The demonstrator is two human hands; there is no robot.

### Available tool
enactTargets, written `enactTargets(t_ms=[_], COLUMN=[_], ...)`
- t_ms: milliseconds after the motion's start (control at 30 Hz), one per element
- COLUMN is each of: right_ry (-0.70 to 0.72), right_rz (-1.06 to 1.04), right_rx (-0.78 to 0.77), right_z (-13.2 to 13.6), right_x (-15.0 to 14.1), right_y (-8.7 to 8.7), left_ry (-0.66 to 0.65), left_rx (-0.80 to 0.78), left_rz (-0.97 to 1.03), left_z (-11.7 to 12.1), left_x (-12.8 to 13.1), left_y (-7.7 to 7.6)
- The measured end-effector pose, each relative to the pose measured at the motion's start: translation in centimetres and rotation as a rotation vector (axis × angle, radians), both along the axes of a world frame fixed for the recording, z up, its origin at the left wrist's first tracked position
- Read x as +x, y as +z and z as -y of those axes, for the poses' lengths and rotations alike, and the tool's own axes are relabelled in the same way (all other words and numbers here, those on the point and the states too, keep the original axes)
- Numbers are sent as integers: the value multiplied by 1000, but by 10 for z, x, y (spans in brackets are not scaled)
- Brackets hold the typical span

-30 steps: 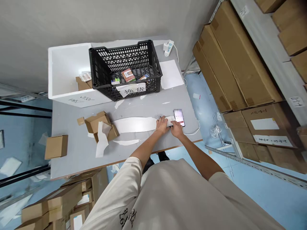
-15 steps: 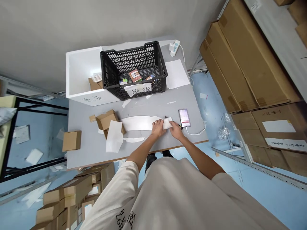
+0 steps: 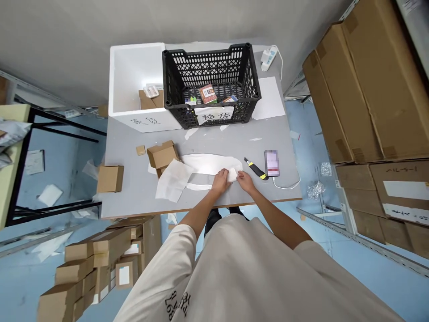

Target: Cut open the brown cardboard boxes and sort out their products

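Between my two hands, near the table's front edge, is a small white packet [image 3: 232, 175] that looks wrapped in thin white foam sheet. My left hand [image 3: 221, 180] grips its left side with the fingers closed. The fingers of my right hand [image 3: 246, 181] pinch its right edge. Behind and left of it a long white strip [image 3: 211, 164] lies flat on the table. A black and yellow utility knife [image 3: 256, 170] rests right of my right hand, beside a phone [image 3: 271, 163] on a white cable. What is inside the packet is hidden.
An open cardboard box [image 3: 162, 155] has a white foam sheet [image 3: 174, 180] leaning over it. A closed carton [image 3: 110, 179] sits at the left edge. At the back stand a white foam bin [image 3: 115, 80] and a black crate [image 3: 211, 120] holding small boxes. Cartons [image 3: 351, 98] are stacked right.
The view has shifted, so the table things appear farther right and higher. The packet's free end looks folded in, and my right hand is nearer my left. The knife now shows fully.
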State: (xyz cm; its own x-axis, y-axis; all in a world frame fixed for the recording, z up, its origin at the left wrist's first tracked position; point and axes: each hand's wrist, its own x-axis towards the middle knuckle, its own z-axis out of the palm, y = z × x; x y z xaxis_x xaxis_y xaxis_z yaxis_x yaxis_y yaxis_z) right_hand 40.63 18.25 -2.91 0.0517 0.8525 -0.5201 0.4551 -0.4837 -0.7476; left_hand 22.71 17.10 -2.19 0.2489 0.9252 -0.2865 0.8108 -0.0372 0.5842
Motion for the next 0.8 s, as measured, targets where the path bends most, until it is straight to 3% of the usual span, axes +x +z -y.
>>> enactTargets(t_ms=[200,367,500,600,800], right_ry=[-52,132,234,337,523], right_rz=[-20,-216,4,157,327], right_rx=[136,93,164,134,140], right_z=[-6,-5,-2,2,11], right_x=[-15,-27,-31,-29,-31], right_y=[18,27,25,19,11], left_ry=[64,10,5,33,20], left_rx=[-36,44,16,-20,-8], left_rz=[213,234,97,-34,-102], left_z=[-6,-7,7,18,25], left_x=[-11,-32,-55,-68,-76], left_y=[8,18,17,12,7])
